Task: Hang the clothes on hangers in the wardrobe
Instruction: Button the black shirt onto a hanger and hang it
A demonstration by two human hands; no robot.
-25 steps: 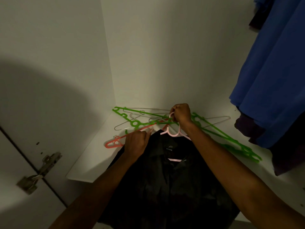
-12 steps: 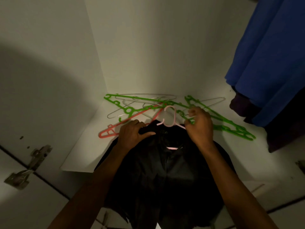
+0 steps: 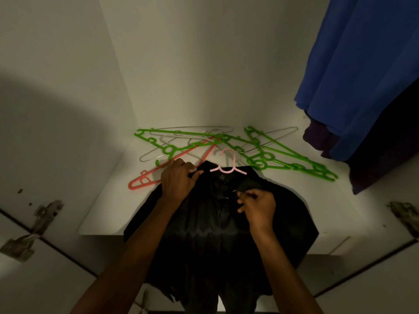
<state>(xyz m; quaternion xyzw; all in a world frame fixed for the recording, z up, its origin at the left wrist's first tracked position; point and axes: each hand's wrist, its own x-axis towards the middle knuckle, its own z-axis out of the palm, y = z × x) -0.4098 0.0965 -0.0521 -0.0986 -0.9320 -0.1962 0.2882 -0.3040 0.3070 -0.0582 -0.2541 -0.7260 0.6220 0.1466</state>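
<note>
Leaving the pink hanger [image 3: 227,165] hook, your right hand [image 3: 257,206] now pinches the black shirt [image 3: 217,223] collar; left hand [image 3: 178,181] grips its shoulder, so you're settling it.

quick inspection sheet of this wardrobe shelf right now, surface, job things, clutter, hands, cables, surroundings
surface: white wardrobe shelf, dimly lit.
job's things: black shirt lies on the shelf, its lower part draped over the front edge; pink hanger sits in its collar, hook toward the back wall.
clutter: loose spare hangers behind the shirt: green hangers, red hanger, wire hangers, overlapping.
grippers: left hand holds the shirt's left shoulder; right hand pinches the fabric near the collar.
cables: nothing seen.
surroundings: blue garment hangs at right over a dark garment; door hinges on both sides.
</note>
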